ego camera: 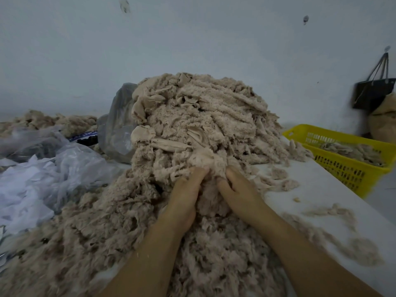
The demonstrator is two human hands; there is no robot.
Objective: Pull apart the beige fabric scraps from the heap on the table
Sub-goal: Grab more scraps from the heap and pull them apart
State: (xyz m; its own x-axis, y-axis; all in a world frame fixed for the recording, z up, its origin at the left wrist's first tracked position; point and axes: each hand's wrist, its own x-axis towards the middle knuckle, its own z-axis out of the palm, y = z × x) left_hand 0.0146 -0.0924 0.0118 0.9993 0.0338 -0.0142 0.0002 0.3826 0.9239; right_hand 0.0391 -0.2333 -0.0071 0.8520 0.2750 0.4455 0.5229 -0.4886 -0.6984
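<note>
Beige fabric scraps [192,125] bury the fingertips of the left hand [184,196] and right hand [237,189]. Both hands grip a clump low on the heap's near slope, on the white table [321,189]. Crumpled plastic bags [53,168] lie to the left. A yellow basket [342,163] on the right is cut off by the frame, and a blurred dark bag [372,93] hangs beyond it.

Fabric scraps [192,125]: uniform beige and plain, the smooth faces slightly pinker than the fluffy faces. Table [321,189]: white surface, with loose beige tufts along its right edge. Basket [342,168] at the right edge: bright yellow, its walls pierced in a regular slotted grid. Plastic bags [53,172] on the left side: translucent white to grey. Handbag [372,93] on the wall: black. Wall [192,39]: pale grey-blue with a few dark spots.
</note>
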